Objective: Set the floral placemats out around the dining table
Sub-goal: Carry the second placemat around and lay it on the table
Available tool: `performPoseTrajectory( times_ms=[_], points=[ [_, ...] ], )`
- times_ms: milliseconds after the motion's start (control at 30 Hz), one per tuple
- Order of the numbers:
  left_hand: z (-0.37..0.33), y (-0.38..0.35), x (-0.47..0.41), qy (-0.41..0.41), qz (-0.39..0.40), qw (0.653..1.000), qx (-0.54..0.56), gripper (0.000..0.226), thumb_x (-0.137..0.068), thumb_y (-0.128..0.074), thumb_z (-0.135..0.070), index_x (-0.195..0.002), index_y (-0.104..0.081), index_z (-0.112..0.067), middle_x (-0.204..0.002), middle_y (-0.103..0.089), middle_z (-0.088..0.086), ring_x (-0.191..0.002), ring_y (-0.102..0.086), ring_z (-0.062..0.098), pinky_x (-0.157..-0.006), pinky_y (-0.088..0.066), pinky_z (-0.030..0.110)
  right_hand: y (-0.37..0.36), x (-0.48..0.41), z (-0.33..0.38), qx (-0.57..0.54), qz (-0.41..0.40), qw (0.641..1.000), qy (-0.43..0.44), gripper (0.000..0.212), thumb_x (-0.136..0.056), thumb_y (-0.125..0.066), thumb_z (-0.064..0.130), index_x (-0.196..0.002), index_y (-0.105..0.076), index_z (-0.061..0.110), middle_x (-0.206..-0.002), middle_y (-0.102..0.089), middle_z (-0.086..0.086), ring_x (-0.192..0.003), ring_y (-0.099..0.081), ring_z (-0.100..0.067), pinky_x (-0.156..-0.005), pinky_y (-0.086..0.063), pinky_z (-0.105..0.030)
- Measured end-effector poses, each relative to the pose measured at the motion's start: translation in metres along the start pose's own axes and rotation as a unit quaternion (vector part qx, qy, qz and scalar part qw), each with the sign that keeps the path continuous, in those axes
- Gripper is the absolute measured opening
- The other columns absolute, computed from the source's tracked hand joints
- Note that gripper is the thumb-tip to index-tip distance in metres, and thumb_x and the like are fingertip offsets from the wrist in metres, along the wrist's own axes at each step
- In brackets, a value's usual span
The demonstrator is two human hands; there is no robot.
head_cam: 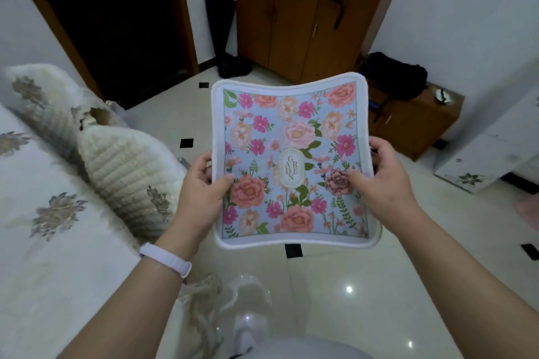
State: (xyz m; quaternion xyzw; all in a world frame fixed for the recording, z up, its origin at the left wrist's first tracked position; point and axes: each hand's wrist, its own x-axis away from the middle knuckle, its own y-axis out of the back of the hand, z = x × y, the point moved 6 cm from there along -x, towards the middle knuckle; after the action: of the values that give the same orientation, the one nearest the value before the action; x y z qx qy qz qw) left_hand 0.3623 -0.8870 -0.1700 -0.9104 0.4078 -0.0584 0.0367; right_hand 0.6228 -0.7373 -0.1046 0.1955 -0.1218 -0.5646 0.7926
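Holding a floral placemat point(291, 114) lettered "GARDEN", left hand point(201, 186) and right hand point(379, 181) grip its sides.

Matt printed cloth in the square blue floral placemat point(294, 160), soft white stitched border. Glossy, smooth cream floor tiles point(350, 285). Ribbed quilted fabric on the cream cushion point(125, 172). Dull sheen on the brown wooden cabinet point(291, 23).
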Motion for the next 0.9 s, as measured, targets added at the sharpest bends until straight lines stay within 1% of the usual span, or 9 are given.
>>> performPoseTrajectory(
  times_ms=[100,300,400,467,567,633,733,800,900],
  points=[
    [-0.004,0.004,-0.019,0.001,-0.016,1.0,0.008,0.032,-0.092,-0.06,0.003,-0.11,-0.058,-0.023,-0.099,-0.074,0.004,-0.084,-0.074,0.022,-0.066,-0.061,0.037,-0.013,-0.022,0.007,-0.004,0.011,1.0,0.011,0.047,-0.089,-0.068,0.008,-0.122,-0.047,0.033,-0.099,-0.063,0.013,-0.086,-0.067,-0.005,-0.075,-0.059,-0.038],
    [-0.011,0.001,-0.057,-0.008,-0.041,0.999,-0.009,0.031,-0.093,-0.059,0.002,-0.11,-0.057,-0.024,-0.091,-0.075,-0.008,-0.084,-0.074,0.02,-0.065,-0.061,0.034,-0.038,-0.082,-0.003,-0.019,0.046,0.999,0.018,0.05,-0.087,-0.069,0.01,-0.121,-0.046,0.038,-0.102,-0.066,0.01,-0.088,-0.07,-0.01,-0.076,-0.06,-0.042],
    [-0.008,-0.007,-0.079,0.002,-0.067,0.998,-0.01,0.034,-0.093,-0.057,0.004,-0.107,-0.057,-0.027,-0.09,-0.075,-0.008,-0.083,-0.074,0.018,-0.064,-0.06,0.032,-0.052,-0.126,-0.013,-0.033,0.071,0.997,0.015,0.051,-0.087,-0.068,0.008,-0.125,-0.046,0.034,-0.103,-0.066,0.009,-0.087,-0.07,-0.01,-0.075,-0.06,-0.043],
    [-0.007,-0.014,-0.099,0.013,-0.085,0.996,-0.02,0.035,-0.093,-0.057,0.005,-0.11,-0.056,-0.026,-0.096,-0.074,-0.004,-0.086,-0.074,0.018,-0.067,-0.061,0.034,-0.063,-0.161,-0.019,-0.047,0.097,0.994,0.018,0.05,-0.088,-0.067,0.006,-0.124,-0.045,0.033,-0.105,-0.068,0.007,-0.087,-0.072,-0.011,-0.073,-0.061,-0.043],
    [-0.004,-0.025,-0.135,0.021,-0.128,0.991,-0.034,0.037,-0.092,-0.058,0.005,-0.117,-0.054,-0.023,-0.11,-0.07,0.004,-0.093,-0.073,0.021,-0.071,-0.061,0.039,-0.077,-0.219,-0.023,-0.066,0.129,0.989,0.038,0.049,-0.088,-0.066,0.004,-0.118,-0.044,0.036,-0.103,-0.068,0.011,-0.085,-0.072,-0.007,-0.067,-0.061,-0.032],
    [-0.004,-0.04,-0.161,0.022,-0.151,0.987,-0.039,0.035,-0.093,-0.057,0.005,-0.115,-0.054,-0.021,-0.112,-0.069,0.007,-0.095,-0.072,0.025,-0.073,-0.061,0.043,-0.081,-0.258,-0.026,-0.073,0.144,0.986,0.041,0.049,-0.088,-0.066,0.006,-0.116,-0.044,0.039,-0.099,-0.066,0.017,-0.082,-0.07,0.001,-0.064,-0.06,-0.024],
    [-0.01,-0.068,-0.2,0.021,-0.178,0.982,-0.063,0.032,-0.092,-0.058,0.004,-0.115,-0.055,-0.019,-0.112,-0.069,0.01,-0.095,-0.072,0.027,-0.075,-0.061,0.048,-0.079,-0.313,-0.034,-0.087,0.157,0.983,0.039,0.049,-0.088,-0.066,0.006,-0.115,-0.046,0.042,-0.104,-0.065,0.017,-0.083,-0.07,0.0,-0.069,-0.06,-0.029],
    [-0.016,-0.085,-0.221,0.019,-0.196,0.978,-0.073,0.032,-0.092,-0.059,0.002,-0.116,-0.056,-0.018,-0.11,-0.07,0.008,-0.093,-0.073,0.025,-0.073,-0.062,0.045,-0.078,-0.343,-0.037,-0.098,0.169,0.98,0.028,0.048,-0.089,-0.066,0.006,-0.115,-0.046,0.041,-0.107,-0.065,0.016,-0.083,-0.07,-0.004,-0.068,-0.06,-0.029],
    [-0.024,-0.099,-0.243,0.006,-0.224,0.97,-0.091,0.032,-0.092,-0.06,0.002,-0.115,-0.057,-0.019,-0.108,-0.071,0.005,-0.09,-0.073,0.02,-0.069,-0.062,0.035,-0.081,-0.378,-0.031,-0.104,0.185,0.977,0.031,0.047,-0.09,-0.065,0.005,-0.116,-0.045,0.039,-0.103,-0.063,0.02,-0.08,-0.068,0.002,-0.061,-0.056,-0.019]
  ],
)
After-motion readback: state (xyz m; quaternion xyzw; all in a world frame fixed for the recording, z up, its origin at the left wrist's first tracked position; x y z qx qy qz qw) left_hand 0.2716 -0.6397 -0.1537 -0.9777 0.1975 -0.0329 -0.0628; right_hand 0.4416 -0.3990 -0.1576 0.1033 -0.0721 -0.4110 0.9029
